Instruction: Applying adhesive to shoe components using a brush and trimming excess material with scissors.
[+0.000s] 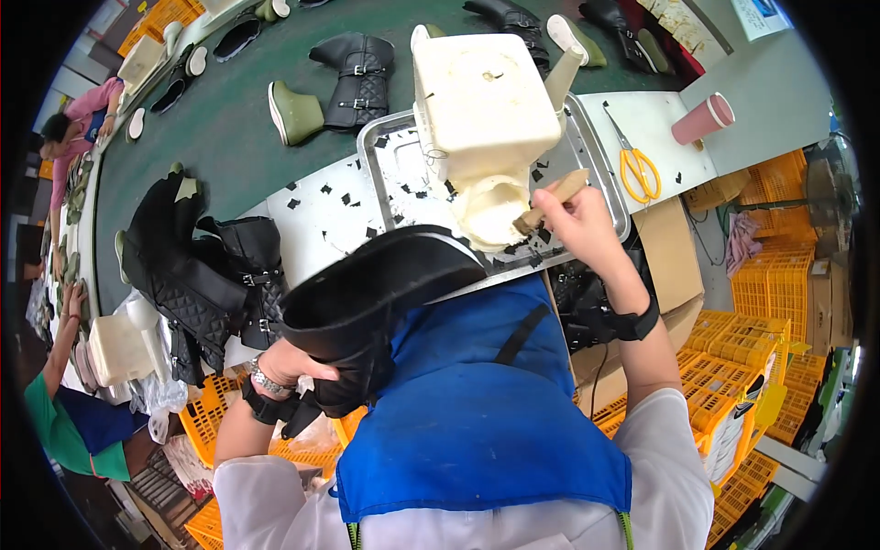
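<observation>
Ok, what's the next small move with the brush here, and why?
Probably lift the brush from the glue tub and carry it to the boot. The right hand has its tip in the tub, and the left hand holds the boot sole-up.

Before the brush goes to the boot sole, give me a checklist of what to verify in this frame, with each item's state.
1. Left hand has a grip on the black boot, sole side up: ok.
2. Right hand holds the wooden-handled brush: ok.
3. Brush head is at the cream glue tub under the cream container: ok.
4. Brush is loaded with glue: cannot tell, the bristles are hidden.
5. Metal tray sits under the tub: ok, though black scraps litter it.
6. Yellow-handled scissors lie clear of the right hand: ok.
</observation>
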The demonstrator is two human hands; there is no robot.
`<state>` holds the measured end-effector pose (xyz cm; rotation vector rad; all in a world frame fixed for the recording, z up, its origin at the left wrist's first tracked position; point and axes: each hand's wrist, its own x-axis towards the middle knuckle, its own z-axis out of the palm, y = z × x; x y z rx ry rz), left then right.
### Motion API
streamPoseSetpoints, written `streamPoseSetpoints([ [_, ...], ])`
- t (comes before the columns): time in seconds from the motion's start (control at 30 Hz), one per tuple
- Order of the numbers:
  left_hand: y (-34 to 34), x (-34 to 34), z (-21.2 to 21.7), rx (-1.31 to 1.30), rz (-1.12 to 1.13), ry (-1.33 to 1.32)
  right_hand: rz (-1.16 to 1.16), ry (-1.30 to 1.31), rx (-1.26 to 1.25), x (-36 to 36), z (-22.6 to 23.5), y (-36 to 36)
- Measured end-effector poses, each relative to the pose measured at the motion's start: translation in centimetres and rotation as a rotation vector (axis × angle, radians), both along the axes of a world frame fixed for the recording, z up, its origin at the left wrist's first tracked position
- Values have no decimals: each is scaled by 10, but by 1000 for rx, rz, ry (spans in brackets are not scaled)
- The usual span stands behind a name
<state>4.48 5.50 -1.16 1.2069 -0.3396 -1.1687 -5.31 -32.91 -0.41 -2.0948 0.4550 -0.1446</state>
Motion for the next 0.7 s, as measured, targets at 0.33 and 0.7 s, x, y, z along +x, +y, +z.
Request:
streamPoseSetpoints([
  [0.33,-23,9,-9,-30,-202,63,-38,-200,614,15,45,17],
  [0.7,-18,10,-9,-127,-218,-9,350,-474,112,25,48,47],
])
